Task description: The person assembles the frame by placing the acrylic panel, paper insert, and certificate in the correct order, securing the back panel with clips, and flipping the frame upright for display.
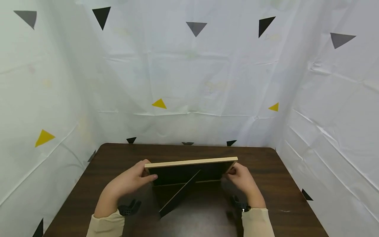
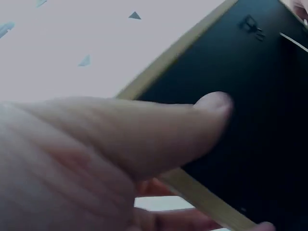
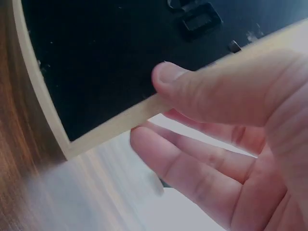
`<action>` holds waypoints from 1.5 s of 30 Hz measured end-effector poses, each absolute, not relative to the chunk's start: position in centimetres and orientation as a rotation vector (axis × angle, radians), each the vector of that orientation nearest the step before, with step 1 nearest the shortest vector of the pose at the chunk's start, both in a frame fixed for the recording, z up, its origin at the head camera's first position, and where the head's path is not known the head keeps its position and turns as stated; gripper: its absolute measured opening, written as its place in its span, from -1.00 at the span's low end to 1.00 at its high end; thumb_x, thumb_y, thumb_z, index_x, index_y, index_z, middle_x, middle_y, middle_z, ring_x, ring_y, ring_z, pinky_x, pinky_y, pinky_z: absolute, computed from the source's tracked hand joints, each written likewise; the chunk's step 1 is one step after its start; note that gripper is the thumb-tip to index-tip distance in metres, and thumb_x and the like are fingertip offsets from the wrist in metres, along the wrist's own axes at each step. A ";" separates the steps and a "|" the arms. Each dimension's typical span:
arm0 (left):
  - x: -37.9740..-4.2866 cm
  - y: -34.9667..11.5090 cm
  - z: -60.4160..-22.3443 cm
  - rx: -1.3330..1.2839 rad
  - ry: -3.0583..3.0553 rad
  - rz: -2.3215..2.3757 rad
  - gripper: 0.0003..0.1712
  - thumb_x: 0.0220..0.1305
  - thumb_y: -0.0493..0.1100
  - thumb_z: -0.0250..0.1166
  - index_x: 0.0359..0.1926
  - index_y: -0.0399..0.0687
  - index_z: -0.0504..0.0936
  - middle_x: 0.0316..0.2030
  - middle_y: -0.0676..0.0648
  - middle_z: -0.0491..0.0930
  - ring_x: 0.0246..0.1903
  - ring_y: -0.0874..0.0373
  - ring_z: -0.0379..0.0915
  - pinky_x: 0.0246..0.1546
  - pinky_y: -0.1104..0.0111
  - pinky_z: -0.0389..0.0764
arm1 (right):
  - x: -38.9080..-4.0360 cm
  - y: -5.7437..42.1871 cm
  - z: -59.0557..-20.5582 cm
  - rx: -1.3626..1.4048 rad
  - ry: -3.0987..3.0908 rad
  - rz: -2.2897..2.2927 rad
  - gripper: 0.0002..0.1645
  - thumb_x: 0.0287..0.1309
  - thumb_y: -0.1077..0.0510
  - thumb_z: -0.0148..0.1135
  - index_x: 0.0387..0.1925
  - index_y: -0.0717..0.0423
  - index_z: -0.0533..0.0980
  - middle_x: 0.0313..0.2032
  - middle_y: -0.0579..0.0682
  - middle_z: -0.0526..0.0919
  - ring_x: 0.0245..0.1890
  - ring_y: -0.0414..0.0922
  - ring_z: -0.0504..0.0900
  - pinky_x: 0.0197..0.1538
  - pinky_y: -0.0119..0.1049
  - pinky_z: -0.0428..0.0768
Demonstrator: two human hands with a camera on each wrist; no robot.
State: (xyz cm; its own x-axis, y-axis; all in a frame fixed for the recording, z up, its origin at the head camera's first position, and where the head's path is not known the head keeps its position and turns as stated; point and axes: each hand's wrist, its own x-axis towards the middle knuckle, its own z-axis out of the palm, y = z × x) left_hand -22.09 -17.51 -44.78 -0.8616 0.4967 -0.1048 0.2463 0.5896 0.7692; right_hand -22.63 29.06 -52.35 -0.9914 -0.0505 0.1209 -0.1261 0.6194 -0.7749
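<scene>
A picture frame (image 1: pixel 174 172) with a pale wooden edge and black backing is tilted over the table, its back toward me. From the backing a black stand leg (image 1: pixel 179 195) sticks out toward me. My left hand (image 1: pixel 127 181) grips the frame's left side, the thumb (image 2: pixel 168 130) lying across the backing (image 2: pixel 264 130). On the opposite side my right hand (image 1: pixel 244 181) pinches the wooden edge (image 3: pixel 115 121), thumb on the backing and fingers behind. The frame's front is hidden in the head view. A small metal hanger (image 2: pixel 252 26) shows on the backing.
A dark brown wooden table (image 1: pixel 118 154) with rounded corners lies beneath. White sheeting (image 1: pixel 189 75) with black, grey and yellow triangles hangs behind it and along both sides. Black straps (image 1: pixel 128 208) are on the wrists, next to light sleeves.
</scene>
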 end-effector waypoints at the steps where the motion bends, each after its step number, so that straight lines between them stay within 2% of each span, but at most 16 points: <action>1: -22.3 -17.4 -44.9 0.626 2.502 1.176 -0.59 0.62 0.08 0.31 0.05 -0.14 0.41 -0.20 -0.14 0.49 -0.42 0.11 0.36 -0.38 0.28 0.49 | -22.7 29.1 -52.3 0.161 -2.751 1.312 -0.76 0.38 0.28 0.47 0.02 0.05 0.69 -0.01 0.10 0.81 0.04 0.09 0.82 0.05 0.04 0.78; 3: -22.7 -17.4 -45.2 0.626 2.509 1.206 -0.65 0.67 0.03 0.25 0.00 -0.14 0.37 -0.24 -0.15 0.45 -0.48 0.11 0.26 -0.44 0.29 0.43 | -22.7 29.1 -52.2 0.156 -2.748 1.317 -0.72 0.39 0.25 0.46 0.08 0.04 0.68 0.03 0.11 0.81 0.07 0.10 0.82 0.06 0.03 0.79; 6: -23.2 -17.4 -45.6 0.574 2.542 1.240 -0.69 0.69 -0.04 0.21 -0.04 -0.13 0.31 -0.16 -0.17 0.52 -0.41 0.08 0.35 -0.37 0.28 0.44 | -22.7 29.0 -51.9 0.138 -2.727 1.334 -0.68 0.40 0.26 0.45 0.13 0.05 0.66 0.06 0.12 0.80 0.10 0.12 0.82 0.08 0.06 0.78; 10: -23.6 -17.5 -46.1 0.533 2.600 1.260 -0.69 0.68 -0.07 0.23 -0.05 -0.13 0.29 -0.15 -0.20 0.60 -0.35 0.06 0.42 -0.31 0.27 0.45 | -22.4 28.8 -51.8 0.101 -2.717 1.345 -0.69 0.39 0.28 0.46 0.12 0.04 0.67 0.02 0.10 0.82 0.04 0.08 0.83 0.05 0.05 0.79; 12: -23.7 -17.4 -46.5 0.530 2.632 1.265 -0.71 0.66 -0.11 0.25 -0.09 -0.14 0.31 -0.12 -0.20 0.59 -0.30 0.08 0.51 -0.30 0.27 0.48 | -22.3 28.7 -51.9 0.096 -2.725 1.355 -0.68 0.38 0.28 0.46 0.11 0.03 0.67 0.00 0.09 0.82 0.01 0.05 0.84 0.04 0.03 0.80; 16: -24.0 -17.0 -46.9 0.466 2.758 1.271 -0.75 0.63 -0.15 0.29 -0.15 -0.12 0.38 -0.05 -0.20 0.52 -0.21 0.04 0.56 -0.24 0.23 0.53 | -22.0 28.4 -51.9 0.079 -2.705 1.372 -0.65 0.36 0.27 0.49 0.11 -0.04 0.68 0.00 0.07 0.83 -0.01 0.02 0.85 0.03 0.02 0.81; 20: -24.4 -16.2 -47.5 0.319 2.870 1.322 -0.77 0.62 -0.09 0.30 -0.05 -0.13 0.45 0.06 -0.27 0.52 -0.02 -0.13 0.60 -0.08 0.05 0.63 | -21.7 28.1 -51.9 0.068 -2.691 1.351 -0.67 0.34 0.27 0.51 0.08 -0.07 0.70 -0.04 0.03 0.84 -0.05 -0.01 0.85 -0.01 -0.01 0.81; 24: -25.0 -15.4 -48.1 0.211 2.839 1.469 -0.63 0.66 0.01 0.24 0.18 -0.17 0.44 0.27 -0.33 0.46 0.25 -0.30 0.56 0.20 -0.15 0.62 | -21.1 27.8 -52.1 0.089 -2.701 1.313 -0.69 0.34 0.28 0.51 0.04 -0.05 0.71 -0.07 -0.02 0.84 -0.08 -0.07 0.84 -0.07 -0.08 0.79; 27: -25.3 -14.8 -48.4 0.207 2.764 1.590 -0.36 0.67 0.14 0.21 0.46 -0.16 0.28 0.41 -0.35 0.35 0.41 -0.34 0.46 0.34 -0.23 0.53 | -20.4 27.3 -52.3 0.096 -2.695 1.287 -0.72 0.30 0.28 0.54 -0.04 -0.08 0.70 -0.12 -0.07 0.83 -0.13 -0.13 0.83 -0.12 -0.15 0.78; 30: -25.5 -14.4 -48.5 0.253 2.680 1.699 -0.05 0.65 0.25 0.20 0.69 -0.04 -0.09 0.54 -0.40 0.22 0.52 -0.38 0.33 0.44 -0.28 0.44 | -20.0 26.5 -52.6 0.120 -2.686 1.275 -0.69 0.27 0.26 0.57 -0.08 -0.15 0.67 -0.17 -0.15 0.80 -0.17 -0.18 0.81 -0.15 -0.22 0.77; 32: -25.6 -13.9 -48.5 0.291 2.639 1.756 0.09 0.64 0.27 0.21 0.75 0.08 -0.32 0.62 -0.42 0.10 0.57 -0.40 0.25 0.48 -0.28 0.40 | -19.8 25.8 -52.9 0.142 -2.674 1.276 -0.67 0.24 0.25 0.59 -0.11 -0.18 0.65 -0.18 -0.18 0.78 -0.17 -0.20 0.81 -0.15 -0.25 0.78; 34: -25.7 -13.4 -48.6 0.334 2.627 1.792 0.15 0.64 0.25 0.21 0.75 0.17 -0.46 0.68 -0.43 -0.04 0.61 -0.43 0.18 0.50 -0.28 0.38 | -19.5 25.2 -53.1 0.162 -2.669 1.297 -0.67 0.24 0.25 0.59 -0.16 -0.19 0.62 -0.16 -0.19 0.77 -0.17 -0.20 0.81 -0.13 -0.27 0.79; 37: -25.8 -12.4 -48.6 0.386 2.655 1.792 0.14 0.64 0.25 0.22 0.77 0.25 -0.44 0.73 -0.40 -0.19 0.64 -0.43 0.10 0.50 -0.27 0.38 | -19.1 24.5 -53.4 0.167 -2.660 1.351 -0.67 0.23 0.25 0.59 -0.24 -0.15 0.57 -0.14 -0.16 0.76 -0.16 -0.18 0.83 -0.14 -0.27 0.79; 39: -25.6 -11.8 -48.5 0.406 2.689 1.765 0.11 0.62 0.26 0.23 0.78 0.25 -0.34 0.74 -0.36 -0.22 0.65 -0.43 0.08 0.50 -0.27 0.39 | -18.8 24.2 -53.5 0.170 -2.658 1.389 -0.68 0.24 0.25 0.59 -0.25 -0.14 0.56 -0.13 -0.13 0.76 -0.14 -0.13 0.83 -0.14 -0.30 0.78; 42: -25.3 -10.7 -48.1 0.425 2.724 1.723 0.06 0.60 0.28 0.26 0.78 0.23 -0.18 0.71 -0.32 -0.15 0.62 -0.41 0.14 0.48 -0.25 0.42 | -18.3 23.8 -53.7 0.187 -2.657 1.428 -0.70 0.25 0.23 0.59 -0.23 -0.12 0.57 -0.13 -0.11 0.76 -0.12 -0.08 0.84 -0.12 -0.35 0.77; 45: -24.9 -9.7 -47.8 0.438 2.766 1.668 0.06 0.55 0.30 0.31 0.78 0.20 -0.08 0.69 -0.27 -0.10 0.58 -0.39 0.21 0.47 -0.24 0.44 | -17.8 23.4 -53.8 0.224 -2.658 1.433 -0.70 0.25 0.20 0.60 -0.22 -0.16 0.59 -0.14 -0.14 0.75 -0.11 -0.12 0.83 -0.11 -0.38 0.75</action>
State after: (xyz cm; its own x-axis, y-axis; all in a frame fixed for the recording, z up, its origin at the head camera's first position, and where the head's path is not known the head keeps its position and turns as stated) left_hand -24.87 -9.73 -47.83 -0.9570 0.1674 0.2369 0.2876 0.4421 0.8496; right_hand -17.83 23.36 -53.82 -0.9827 -0.0756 0.1691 -0.1828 0.5429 -0.8196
